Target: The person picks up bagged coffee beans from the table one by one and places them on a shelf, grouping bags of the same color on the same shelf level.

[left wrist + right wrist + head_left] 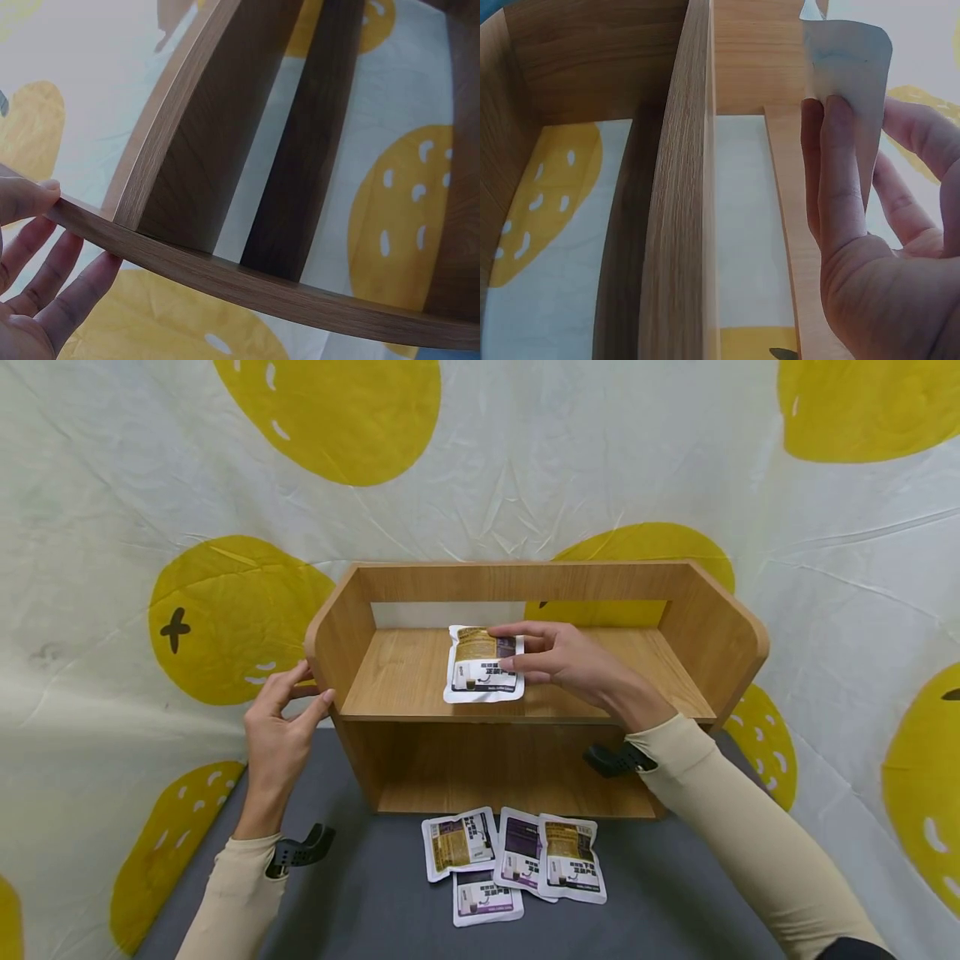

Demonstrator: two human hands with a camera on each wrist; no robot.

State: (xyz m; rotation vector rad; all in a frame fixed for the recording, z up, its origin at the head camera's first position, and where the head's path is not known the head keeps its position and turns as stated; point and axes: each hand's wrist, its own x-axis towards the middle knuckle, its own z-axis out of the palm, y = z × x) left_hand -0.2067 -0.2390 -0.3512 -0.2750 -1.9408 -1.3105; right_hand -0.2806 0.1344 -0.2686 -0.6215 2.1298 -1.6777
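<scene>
A two-tier wooden shelf (405,681) stands on the grey table. My left hand (279,735) grips the front edge of its left side panel; the left wrist view shows the thumb (30,196) on one face and the fingers on the other. Over the upper board, my right hand (573,664) holds a white, brown and purple printed packet (472,685) by its right side. In the right wrist view the packet's plain back (851,56) is pinched between thumb and fingers, raised off the board.
Several similar packets (459,843) lie on the grey table (360,893) in front of the shelf, some overlapping. The shelf has a rear rail (525,583) and raised sides. Behind hangs a white sheet (525,460) with yellow shapes.
</scene>
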